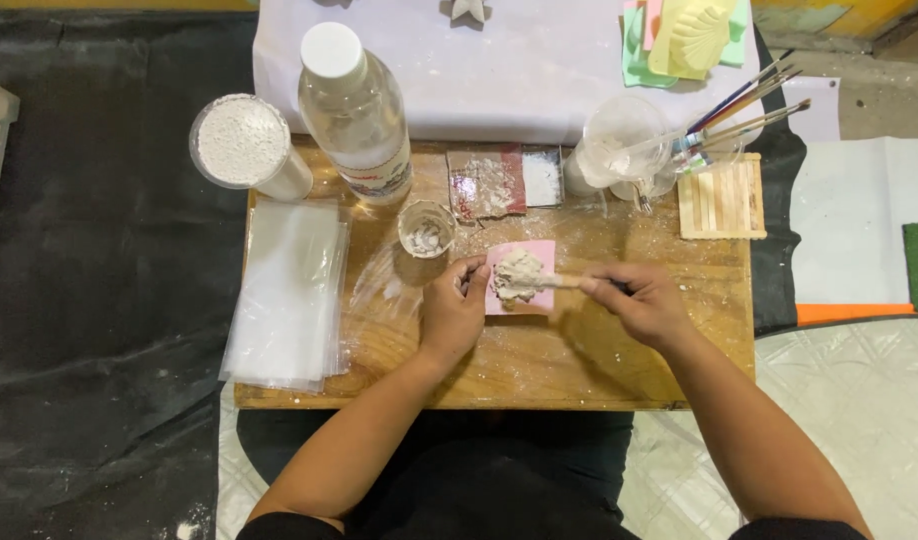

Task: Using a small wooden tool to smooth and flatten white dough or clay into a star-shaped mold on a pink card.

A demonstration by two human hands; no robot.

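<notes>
Dusty with white powder, the wooden bench (539, 370) sits on black sheeting and carries everything close at hand. At its middle lies a small pink mould (532, 305) heaped with a lump of grey paste (517, 276). The left hand (453, 312) steadies the mould, its fingers (471, 272) curled and pressed against the mould's left edge. The right hand (644, 300) holds a wooden stick (564, 282), fingers closed in a pinch around its far end.

The stick lies nearly level, its long axis running left to right, with the working tip pointing left into the paste and the gripped end toward the right hand.

Risk, as I judge it: the paste stands well above the mould, so a hard sideways push from the stick could spill it over the pink rim onto the bench, or slide the light mould if the left fingers ease off.

Behind stand a small glass cup (426, 230), a clear bottle (356, 110), a tub of white powder (246, 145), and a jug of brushes (629, 150); 1 stack of plastic bags (284, 295) lies at the left.
</notes>
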